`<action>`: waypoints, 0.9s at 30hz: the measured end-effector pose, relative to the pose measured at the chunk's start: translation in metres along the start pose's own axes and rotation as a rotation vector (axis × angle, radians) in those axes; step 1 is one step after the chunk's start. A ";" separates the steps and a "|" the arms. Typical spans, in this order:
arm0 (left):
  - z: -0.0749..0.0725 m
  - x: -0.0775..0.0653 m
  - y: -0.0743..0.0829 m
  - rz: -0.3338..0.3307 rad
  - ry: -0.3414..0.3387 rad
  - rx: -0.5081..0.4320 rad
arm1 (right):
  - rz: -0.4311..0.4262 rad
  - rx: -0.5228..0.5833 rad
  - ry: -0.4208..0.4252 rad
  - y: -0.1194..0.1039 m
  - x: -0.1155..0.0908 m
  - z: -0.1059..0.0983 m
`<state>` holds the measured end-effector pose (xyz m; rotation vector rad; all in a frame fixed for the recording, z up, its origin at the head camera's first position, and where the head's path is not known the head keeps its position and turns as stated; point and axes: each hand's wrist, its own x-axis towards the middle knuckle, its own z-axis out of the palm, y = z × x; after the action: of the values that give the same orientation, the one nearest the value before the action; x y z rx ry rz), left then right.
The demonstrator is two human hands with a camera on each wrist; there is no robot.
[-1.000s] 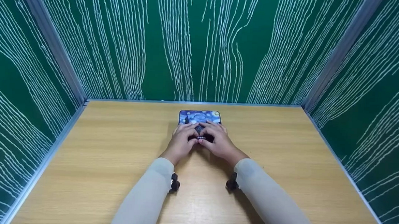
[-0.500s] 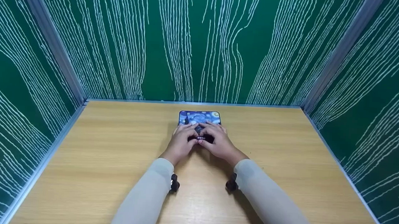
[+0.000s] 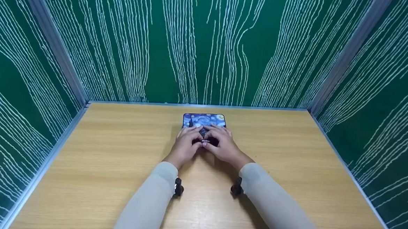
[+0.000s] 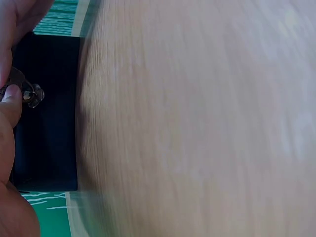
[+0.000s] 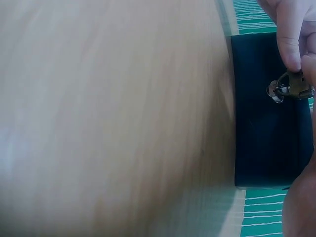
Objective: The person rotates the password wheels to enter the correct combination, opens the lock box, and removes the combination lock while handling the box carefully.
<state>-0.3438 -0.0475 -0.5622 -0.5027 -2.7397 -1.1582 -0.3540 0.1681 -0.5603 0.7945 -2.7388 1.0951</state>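
- We found almost nothing changed from half a second earlier: the box [image 5: 261, 143], the left hand [image 3: 184, 145] and the right hand [image 3: 224, 144] lay in the same places.
- We saw the box's blue-swirled lid [image 3: 205, 120] facing up, on the wooden table [image 3: 117, 176] near the green back wall [image 3: 157, 77].
- We saw the left hand pinching a small bronze-coloured lock [image 5: 300, 87] at the metal clasp [image 5: 274, 92] on the box's dark front [image 4: 49, 138].
- We saw the right hand gripping that lock too, its thumb close to the left one.
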 end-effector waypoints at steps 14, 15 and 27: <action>0.000 -0.001 0.000 0.018 0.005 0.015 | -0.050 -0.011 0.023 0.001 0.001 0.001; 0.000 -0.001 0.000 0.020 0.006 0.016 | -0.049 -0.010 0.023 0.001 0.001 0.001; 0.000 -0.001 0.000 -0.008 0.000 -0.007 | -0.033 0.006 0.021 0.001 0.000 0.001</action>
<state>-0.3431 -0.0479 -0.5620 -0.4925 -2.7412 -1.1706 -0.3547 0.1679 -0.5613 0.8211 -2.6970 1.0989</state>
